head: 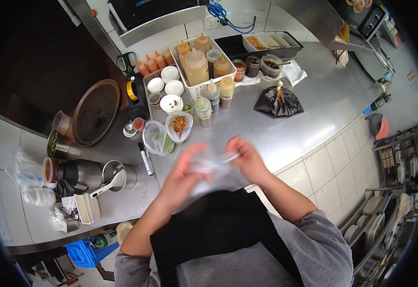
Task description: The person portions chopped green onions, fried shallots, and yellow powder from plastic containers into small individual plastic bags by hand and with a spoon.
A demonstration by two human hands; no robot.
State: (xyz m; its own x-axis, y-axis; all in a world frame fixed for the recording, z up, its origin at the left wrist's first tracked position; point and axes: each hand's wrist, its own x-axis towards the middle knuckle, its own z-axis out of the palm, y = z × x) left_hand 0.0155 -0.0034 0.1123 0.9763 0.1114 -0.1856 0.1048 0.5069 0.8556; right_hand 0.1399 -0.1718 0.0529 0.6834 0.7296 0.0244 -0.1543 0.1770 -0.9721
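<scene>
A clear plastic bag, blurred by motion, is stretched between my hands above the steel counter's near edge. My right hand pinches one end of it. At its other end is my left hand, fingers curved and spread around the plastic; the blur hides their exact grip. Just beyond lie an open plastic bag with green contents and a small bag of brown crumbly food. A knotted bag of dark liquid rests farther off to the right. Left of my left hand lies a black-and-white marker.
White basket of sauce bottles, small bowls in a tray, and squeeze bottles stand beyond my hands. On the left are a steel pot with a white spoon, a steel jug and a round brown tray.
</scene>
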